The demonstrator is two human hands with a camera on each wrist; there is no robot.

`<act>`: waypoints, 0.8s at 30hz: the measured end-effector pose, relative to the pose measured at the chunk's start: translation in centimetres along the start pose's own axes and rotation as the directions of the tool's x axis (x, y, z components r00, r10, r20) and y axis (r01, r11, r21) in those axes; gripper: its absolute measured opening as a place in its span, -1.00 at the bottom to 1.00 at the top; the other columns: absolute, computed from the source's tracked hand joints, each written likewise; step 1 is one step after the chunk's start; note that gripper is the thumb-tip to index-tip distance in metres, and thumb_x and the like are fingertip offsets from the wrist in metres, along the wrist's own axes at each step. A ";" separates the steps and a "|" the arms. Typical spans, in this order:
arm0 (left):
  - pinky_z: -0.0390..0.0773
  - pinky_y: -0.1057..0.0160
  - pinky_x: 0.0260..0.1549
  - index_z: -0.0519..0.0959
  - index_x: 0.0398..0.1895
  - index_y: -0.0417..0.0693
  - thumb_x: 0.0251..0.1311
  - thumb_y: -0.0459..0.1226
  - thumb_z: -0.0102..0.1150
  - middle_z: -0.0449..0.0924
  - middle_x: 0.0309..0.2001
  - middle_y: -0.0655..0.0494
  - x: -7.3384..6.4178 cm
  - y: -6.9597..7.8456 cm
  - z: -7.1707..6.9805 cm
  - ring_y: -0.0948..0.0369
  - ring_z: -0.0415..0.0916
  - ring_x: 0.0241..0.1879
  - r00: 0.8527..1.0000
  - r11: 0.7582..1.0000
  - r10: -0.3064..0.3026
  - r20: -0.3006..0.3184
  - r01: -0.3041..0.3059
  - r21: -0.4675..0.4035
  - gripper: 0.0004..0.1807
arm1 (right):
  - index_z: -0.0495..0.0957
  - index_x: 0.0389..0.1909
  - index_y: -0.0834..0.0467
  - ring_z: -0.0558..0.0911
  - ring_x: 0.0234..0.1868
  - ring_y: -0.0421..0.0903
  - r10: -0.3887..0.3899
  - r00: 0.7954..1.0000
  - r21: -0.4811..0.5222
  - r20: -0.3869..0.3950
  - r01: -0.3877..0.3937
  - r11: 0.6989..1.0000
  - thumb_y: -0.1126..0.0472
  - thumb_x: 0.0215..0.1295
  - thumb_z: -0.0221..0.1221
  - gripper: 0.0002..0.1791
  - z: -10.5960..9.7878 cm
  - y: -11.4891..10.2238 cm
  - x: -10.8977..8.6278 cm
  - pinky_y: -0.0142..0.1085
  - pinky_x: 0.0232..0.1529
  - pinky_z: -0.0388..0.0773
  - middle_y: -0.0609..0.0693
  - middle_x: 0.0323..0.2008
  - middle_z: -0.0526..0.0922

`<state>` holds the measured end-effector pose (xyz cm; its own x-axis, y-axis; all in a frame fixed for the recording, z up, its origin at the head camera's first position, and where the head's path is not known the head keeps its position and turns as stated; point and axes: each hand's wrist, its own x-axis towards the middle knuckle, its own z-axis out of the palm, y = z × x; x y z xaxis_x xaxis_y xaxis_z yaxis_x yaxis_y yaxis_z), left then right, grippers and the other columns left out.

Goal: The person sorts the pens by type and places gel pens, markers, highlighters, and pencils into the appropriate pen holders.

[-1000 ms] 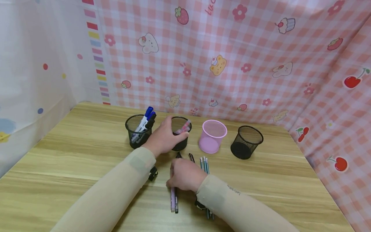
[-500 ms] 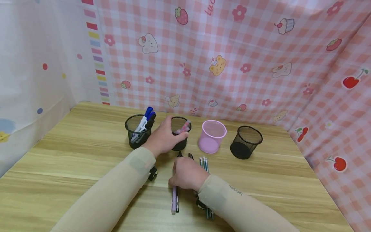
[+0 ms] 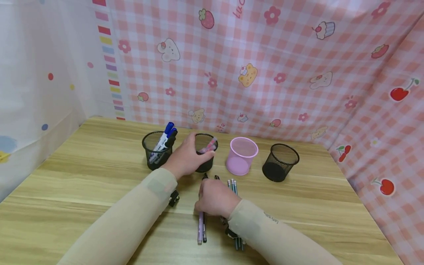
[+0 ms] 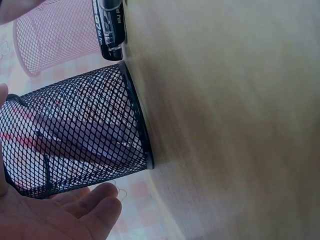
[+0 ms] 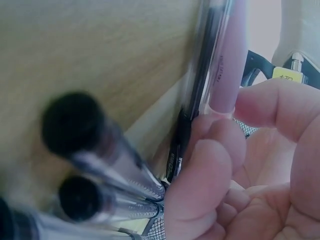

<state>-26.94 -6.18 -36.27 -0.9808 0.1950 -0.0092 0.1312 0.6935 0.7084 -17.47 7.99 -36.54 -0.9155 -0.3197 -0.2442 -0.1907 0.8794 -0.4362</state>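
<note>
My left hand (image 3: 188, 157) holds a black mesh pen cup (image 3: 205, 167), thumb on the near right side of its rim, fingers around its left. Pinkish pens show through the mesh (image 4: 85, 135) in the left wrist view. Low over the table, my right hand (image 3: 216, 198) pinches a light purple pen (image 3: 200, 232) between thumb and forefinger, clearest at its end (image 5: 231, 60) in the right wrist view. Right alongside it lies a dark, clear-barrelled pen (image 3: 204, 233), partly hidden by the hand. Whether the fingers touch this one, I cannot tell.
Left of the held cup stands a black mesh cup (image 3: 150, 149) with blue and black markers (image 3: 163, 141). A pink cup (image 3: 239, 165) and another black cup (image 3: 276, 171) stand to the right. Several pencils (image 3: 233, 186) and black-ended pens (image 5: 72, 125) lie near my right hand.
My right hand has shifted slightly to the right, and the purple pen's near end has moved right with it. The left hand stays on the pen cup.
</note>
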 end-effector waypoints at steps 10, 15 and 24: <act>0.33 -0.19 0.48 -0.13 0.73 0.02 0.27 0.44 0.13 0.01 0.70 -0.11 0.0 0.0 0.0 -0.11 0.20 0.59 1.000 1.000 0.000 -0.001 0.000 -0.002 0.21 | 0.54 -0.35 0.10 0.54 -0.46 -0.10 0.009 1.000 0.089 -0.015 -0.008 0.996 0.22 0.01 0.44 -0.74 -0.6 0.2 -0.5 -0.24 -0.47 0.49 -0.05 -0.45 0.60; 0.35 -0.19 0.47 -0.11 0.73 0.01 0.27 0.43 0.14 0.04 0.69 -0.13 0.0 0.0 0.0 -0.11 0.22 0.58 1.000 1.000 0.004 -0.005 -0.004 -0.007 0.20 | 0.55 -0.29 0.11 0.53 -0.44 -0.11 -0.008 0.998 0.123 -0.066 0.016 0.992 0.24 0.06 0.40 -0.76 -1.1 0.6 -0.6 -0.26 -0.46 0.46 -0.05 -0.42 0.60; 0.37 -0.19 0.46 -0.11 0.73 0.00 0.28 0.41 0.13 0.03 0.69 -0.13 0.0 -0.1 0.0 -0.11 0.22 0.58 1.000 1.000 0.012 -0.006 -0.012 -0.006 0.18 | 0.54 -0.18 0.20 0.46 -0.59 -0.22 -0.036 0.972 0.359 -0.233 0.120 0.925 0.35 0.08 0.28 -0.75 -3.0 1.7 -0.9 -0.36 -0.56 0.39 -0.09 -0.56 0.56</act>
<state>-26.92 -6.22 -36.35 -0.9801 0.1986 0.0036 0.1418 0.6868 0.7129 -18.00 10.84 -34.44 -0.9654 -0.2600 -0.0203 -0.1591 0.6486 -0.7443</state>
